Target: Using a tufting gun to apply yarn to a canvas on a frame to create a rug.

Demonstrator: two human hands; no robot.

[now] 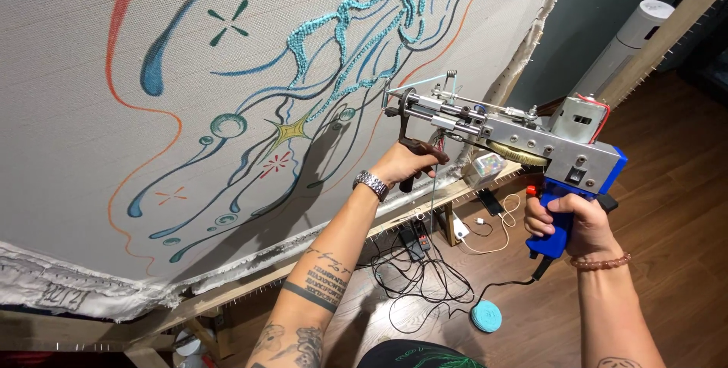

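Observation:
A metal tufting gun (523, 140) with a blue grip is held in front of a stretched grey cloth (91, 110) drawn with blue, orange and yellow lines. My right hand (569, 220) is closed on the blue pistol grip. My left hand (409, 161) grips the dark front handle under the gun's needle end. The needle tip sits just off the cloth, near a patch of teal tufted yarn (356, 26). A teal strand runs along the top of the gun.
The wooden frame (425, 205) with tack strips borders the cloth's lower edge. On the wood floor lie tangled black cables (417, 277), a power strip, a white charger (461, 228) and a teal yarn ball (486, 316). A white cylinder (637, 30) stands behind.

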